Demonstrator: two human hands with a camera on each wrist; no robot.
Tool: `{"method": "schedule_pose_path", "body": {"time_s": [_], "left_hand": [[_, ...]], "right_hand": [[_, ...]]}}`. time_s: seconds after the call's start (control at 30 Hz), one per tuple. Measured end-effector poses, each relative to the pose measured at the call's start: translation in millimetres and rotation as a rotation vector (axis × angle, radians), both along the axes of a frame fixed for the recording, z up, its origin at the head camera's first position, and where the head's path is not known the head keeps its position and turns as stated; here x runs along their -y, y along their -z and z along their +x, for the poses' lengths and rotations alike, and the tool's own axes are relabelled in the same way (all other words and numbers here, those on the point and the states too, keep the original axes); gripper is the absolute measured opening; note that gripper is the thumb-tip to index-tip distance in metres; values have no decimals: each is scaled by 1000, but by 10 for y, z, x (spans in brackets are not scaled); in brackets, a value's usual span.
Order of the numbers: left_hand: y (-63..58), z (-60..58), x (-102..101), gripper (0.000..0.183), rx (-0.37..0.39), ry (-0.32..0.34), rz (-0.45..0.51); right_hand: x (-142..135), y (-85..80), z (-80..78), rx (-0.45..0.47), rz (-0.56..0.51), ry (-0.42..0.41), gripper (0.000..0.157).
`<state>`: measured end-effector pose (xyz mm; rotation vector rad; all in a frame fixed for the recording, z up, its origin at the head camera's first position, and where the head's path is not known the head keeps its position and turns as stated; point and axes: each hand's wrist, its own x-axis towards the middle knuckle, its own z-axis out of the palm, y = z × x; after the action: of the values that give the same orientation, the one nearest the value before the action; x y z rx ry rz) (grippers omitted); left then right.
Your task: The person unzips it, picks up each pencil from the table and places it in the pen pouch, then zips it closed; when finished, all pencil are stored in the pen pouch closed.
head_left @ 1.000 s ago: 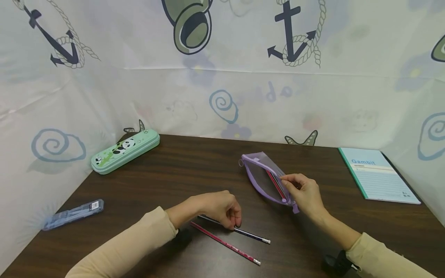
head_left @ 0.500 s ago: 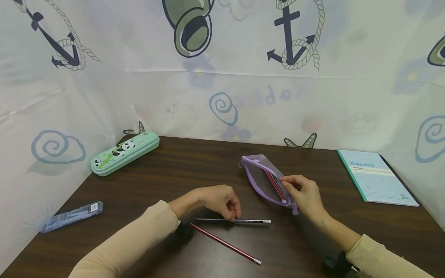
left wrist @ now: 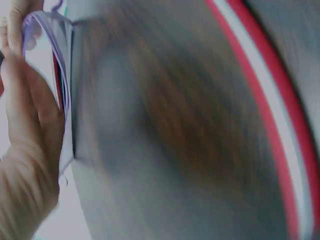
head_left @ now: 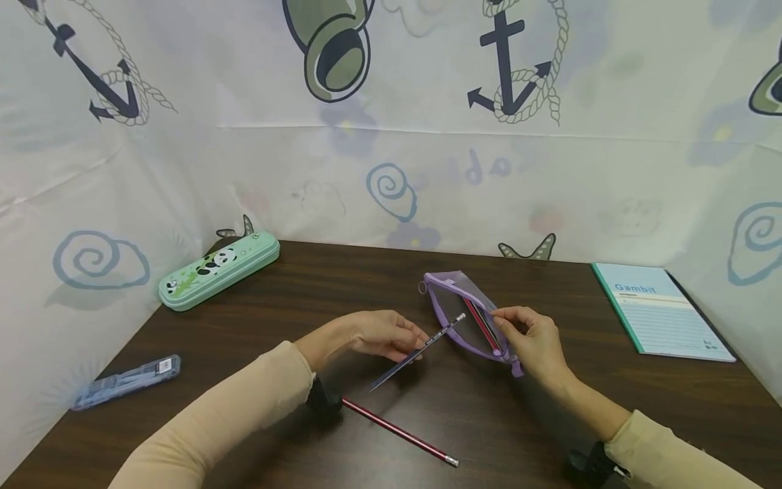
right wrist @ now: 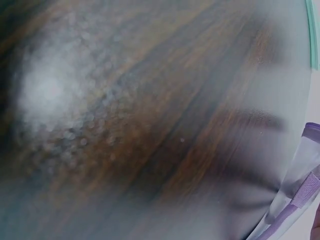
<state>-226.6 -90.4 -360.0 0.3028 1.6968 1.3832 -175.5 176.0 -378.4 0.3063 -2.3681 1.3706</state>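
Note:
In the head view my left hand (head_left: 387, 336) pinches a dark pencil (head_left: 396, 369) above the table, its eraser end tilted up toward the pouch. The see-through purple zip pouch (head_left: 444, 318) lies with its mouth spread, and the pencil's eraser end overlaps its near rim. My right hand (head_left: 534, 339) pinches the pouch's right edge between thumb and fingers. Inside the pouch lie red and dark pencils (head_left: 479, 322). Below my left hand a red pencil (head_left: 400, 432) lies on the table; its far end is hidden by the wrist camera. The left wrist view shows my left hand (left wrist: 32, 130) beside the pouch (left wrist: 67, 100).
A mint panda pencil case (head_left: 220, 270) sits at the back left. Nearer on the left lies a clear bluish plastic case (head_left: 131, 382). A notebook (head_left: 662, 309) lies at the right. White printed cloth (head_left: 293, 176) surrounds the dark wooden table (head_left: 318, 285).
My left hand has lifted the dark pencil off the table and turned it, eraser end swinging up toward the pouch. My right hand stays on the pouch edge.

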Motion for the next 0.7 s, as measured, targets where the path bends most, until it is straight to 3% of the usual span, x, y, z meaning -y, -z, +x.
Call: {"method": "schedule_pose_path", "body": {"time_s": [0.2,0.33,0.53,0.7], "left_hand": [[107,-19,-238,16,167,-422,198],[135,-64,-420,11,192,-603,253],[181,-129,-602,42,164,-724,286],[204,-114,-719,44,134,-750,285]], "right_hand": [[61,11,-4,13,7,7,6],[105,19,6,19,8,-13,6],[146,31,34,43,-13,-31,7],[154,42,46,39,-5,-30,7]]}}
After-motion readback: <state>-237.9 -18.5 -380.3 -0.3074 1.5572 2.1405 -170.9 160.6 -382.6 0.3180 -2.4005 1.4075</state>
